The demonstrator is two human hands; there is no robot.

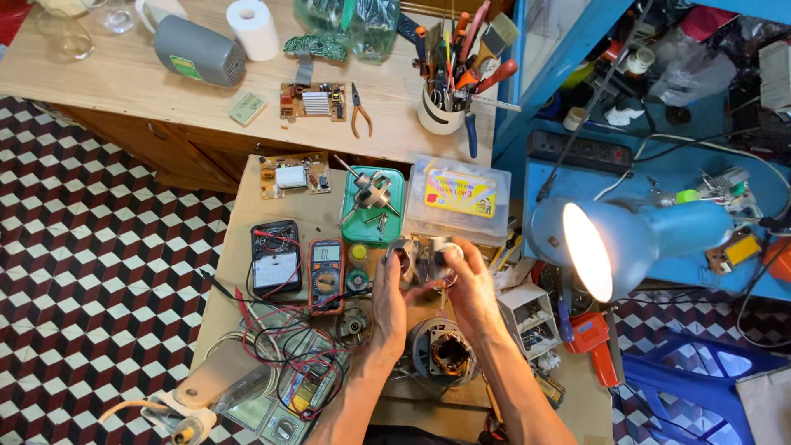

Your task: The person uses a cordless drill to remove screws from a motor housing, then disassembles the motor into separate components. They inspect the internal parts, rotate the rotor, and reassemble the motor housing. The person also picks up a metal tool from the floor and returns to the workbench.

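Observation:
Both my hands hold a small grey metal motor part (422, 257) above the low wooden table (247, 198). My left hand (387, 292) grips its left side, fingers curled over a round opening. My right hand (468, 284) grips its right end, near a white round piece. Below my hands lies a round motor stator with copper windings (442, 352). A small round metal part (354, 324) sits just left of my left wrist.
Two multimeters (276, 255) (326, 272) with red and black leads lie left. A green tin (375, 202) holds a metal rotor; a clear plastic box (458, 196) sits beside it. A lit blue desk lamp (626, 243) shines at right. Tools fill a white cup (438, 115) on the rear desk.

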